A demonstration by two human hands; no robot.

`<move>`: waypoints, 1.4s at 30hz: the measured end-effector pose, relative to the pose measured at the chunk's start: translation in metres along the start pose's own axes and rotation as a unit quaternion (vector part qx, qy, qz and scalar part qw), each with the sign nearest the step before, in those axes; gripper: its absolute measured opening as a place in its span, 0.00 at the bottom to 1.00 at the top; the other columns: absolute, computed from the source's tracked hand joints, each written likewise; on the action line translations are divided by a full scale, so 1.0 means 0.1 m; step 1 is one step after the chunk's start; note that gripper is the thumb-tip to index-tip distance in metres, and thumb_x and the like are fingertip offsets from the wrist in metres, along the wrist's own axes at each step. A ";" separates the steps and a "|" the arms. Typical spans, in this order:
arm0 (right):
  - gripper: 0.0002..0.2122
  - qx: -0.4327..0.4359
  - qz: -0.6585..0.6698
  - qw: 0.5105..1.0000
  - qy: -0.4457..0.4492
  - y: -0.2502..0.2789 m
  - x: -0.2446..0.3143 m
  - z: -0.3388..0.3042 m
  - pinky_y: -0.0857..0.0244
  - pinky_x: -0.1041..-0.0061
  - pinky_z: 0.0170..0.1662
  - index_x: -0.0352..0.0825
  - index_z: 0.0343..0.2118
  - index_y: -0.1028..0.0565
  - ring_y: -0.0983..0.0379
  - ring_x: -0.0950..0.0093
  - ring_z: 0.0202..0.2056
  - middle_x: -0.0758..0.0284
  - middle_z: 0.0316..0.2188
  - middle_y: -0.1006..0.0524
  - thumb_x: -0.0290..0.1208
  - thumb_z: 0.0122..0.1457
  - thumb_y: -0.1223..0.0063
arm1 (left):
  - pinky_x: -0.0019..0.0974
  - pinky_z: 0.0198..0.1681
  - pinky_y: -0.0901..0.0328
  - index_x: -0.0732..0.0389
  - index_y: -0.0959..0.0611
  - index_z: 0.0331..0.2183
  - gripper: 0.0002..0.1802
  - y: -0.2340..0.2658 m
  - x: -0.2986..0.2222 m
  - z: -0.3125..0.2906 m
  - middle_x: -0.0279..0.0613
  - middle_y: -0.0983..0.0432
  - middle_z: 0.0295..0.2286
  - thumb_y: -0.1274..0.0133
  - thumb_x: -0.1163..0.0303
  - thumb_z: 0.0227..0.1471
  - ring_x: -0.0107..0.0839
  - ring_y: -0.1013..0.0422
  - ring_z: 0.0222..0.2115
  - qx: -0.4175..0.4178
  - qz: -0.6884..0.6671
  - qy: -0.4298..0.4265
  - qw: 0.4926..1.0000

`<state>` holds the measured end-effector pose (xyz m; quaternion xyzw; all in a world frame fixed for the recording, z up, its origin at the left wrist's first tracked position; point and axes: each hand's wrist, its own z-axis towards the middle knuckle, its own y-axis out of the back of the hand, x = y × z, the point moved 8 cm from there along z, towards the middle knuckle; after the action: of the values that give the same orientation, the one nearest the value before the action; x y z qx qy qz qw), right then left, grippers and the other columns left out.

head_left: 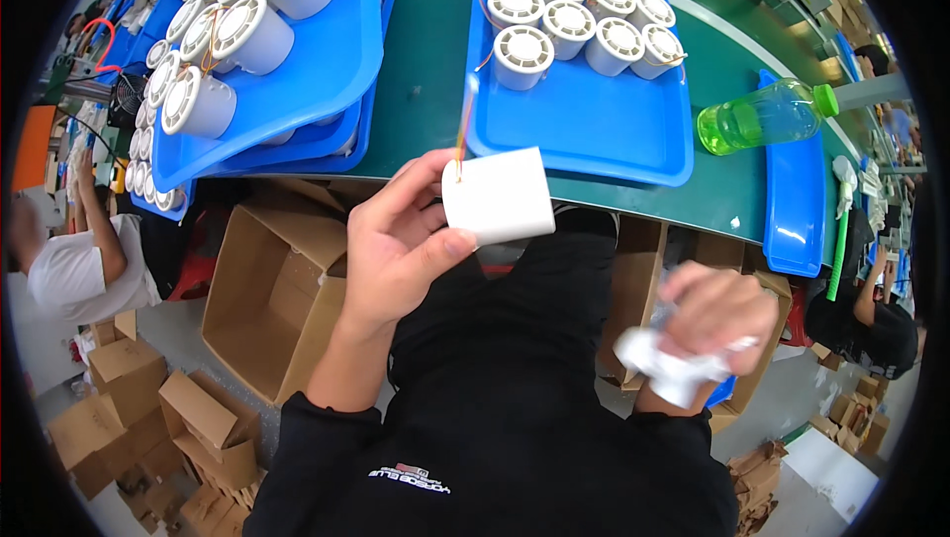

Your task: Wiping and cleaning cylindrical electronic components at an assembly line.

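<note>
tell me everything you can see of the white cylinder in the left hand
The white cylinder has a smooth, plain side that looks like plastic. Thin orange-red wires leave it near its left end and stand up to a pale, blurred tip. It lies sideways, slightly tilted, held by the left hand just nearer the person than the blue tray. Neither end face shows clearly.
</note>
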<state>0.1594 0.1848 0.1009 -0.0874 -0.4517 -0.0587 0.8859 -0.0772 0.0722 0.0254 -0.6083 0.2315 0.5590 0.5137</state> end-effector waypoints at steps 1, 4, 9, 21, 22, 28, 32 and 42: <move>0.11 0.027 0.119 0.992 0.042 0.06 0.05 -0.04 0.35 0.58 0.50 0.25 0.32 0.21 0.20 0.63 0.28 0.53 0.25 0.20 0.30 0.55 0.45 | 0.37 0.52 0.34 0.74 0.31 0.53 0.35 0.00 0.09 -0.02 0.49 0.31 0.49 0.36 0.70 0.47 0.34 0.31 0.48 -0.025 -0.081 0.035 0.996; 0.08 -0.009 -0.145 0.979 -0.140 0.03 -0.31 -0.08 0.34 0.66 0.44 0.28 0.32 0.21 0.23 0.65 0.29 0.58 0.26 0.20 0.28 0.54 0.43 | 0.40 0.54 0.36 0.70 0.35 0.56 0.34 -0.12 0.17 -0.02 0.48 0.32 0.51 0.46 0.58 0.56 0.36 0.32 0.50 -0.056 -0.131 0.070 0.987; 0.08 -0.129 -0.361 0.870 -0.310 0.21 -0.70 -0.39 0.33 0.75 0.35 0.29 0.38 0.22 0.25 0.68 0.30 0.62 0.28 0.20 0.23 0.55 0.46 | 0.39 0.53 0.35 0.64 0.36 0.56 0.30 -0.22 0.31 0.00 0.47 0.34 0.52 0.55 0.52 0.61 0.39 0.33 0.50 -0.129 -0.250 0.147 0.948; 0.13 -0.354 -0.290 0.878 -0.138 0.28 -0.66 -0.33 0.35 0.75 0.47 0.25 0.46 0.27 0.26 0.69 0.42 0.55 0.41 0.23 0.28 0.63 0.52 | 0.36 0.51 0.35 0.64 0.32 0.53 0.27 -0.34 0.41 -0.03 0.43 0.29 0.47 0.54 0.54 0.62 0.32 0.31 0.47 -0.135 -0.305 0.161 0.929; 0.14 -0.369 -0.310 0.871 -0.090 0.26 -0.58 -0.28 0.34 0.71 0.48 0.25 0.47 0.29 0.26 0.66 0.43 0.51 0.42 0.25 0.29 0.63 0.52 | 0.36 0.52 0.35 0.65 0.32 0.54 0.27 -0.35 0.41 -0.03 0.43 0.29 0.47 0.53 0.56 0.62 0.32 0.31 0.47 -0.130 -0.280 0.152 0.939; 0.17 -0.113 -0.600 0.787 0.090 -0.35 -0.30 0.51 0.37 0.52 0.52 0.35 0.49 0.32 0.26 0.55 0.44 0.52 0.38 0.22 0.39 0.63 0.51 | 0.33 0.50 0.35 0.68 0.31 0.54 0.24 -0.37 0.39 -0.04 0.42 0.28 0.47 0.49 0.68 0.59 0.27 0.31 0.47 -0.135 -0.175 0.102 0.970; 0.20 -0.010 -0.645 0.760 0.077 -0.57 -0.65 0.74 0.55 0.46 0.61 0.39 0.47 0.28 0.29 0.57 0.50 0.65 0.39 0.20 0.36 0.52 0.38 | 0.31 0.48 0.34 0.68 0.31 0.54 0.23 -0.38 0.43 -0.09 0.42 0.28 0.46 0.49 0.70 0.59 0.26 0.30 0.45 -0.129 -0.184 0.104 0.969; 0.12 -0.037 -0.650 0.752 0.103 -0.52 -0.75 0.45 0.54 0.49 0.61 0.42 0.38 0.23 0.29 0.69 0.48 0.75 0.37 0.19 0.30 0.48 0.41 | 0.31 0.50 0.35 0.66 0.31 0.55 0.22 -0.46 0.65 -0.19 0.40 0.27 0.46 0.55 0.66 0.63 0.25 0.30 0.46 -0.123 -0.256 0.162 0.945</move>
<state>0.0702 0.1449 0.0714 0.2013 -0.3029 -0.6453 0.6718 -0.0119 0.0908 -0.0205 -0.7881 0.0774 0.3265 0.5161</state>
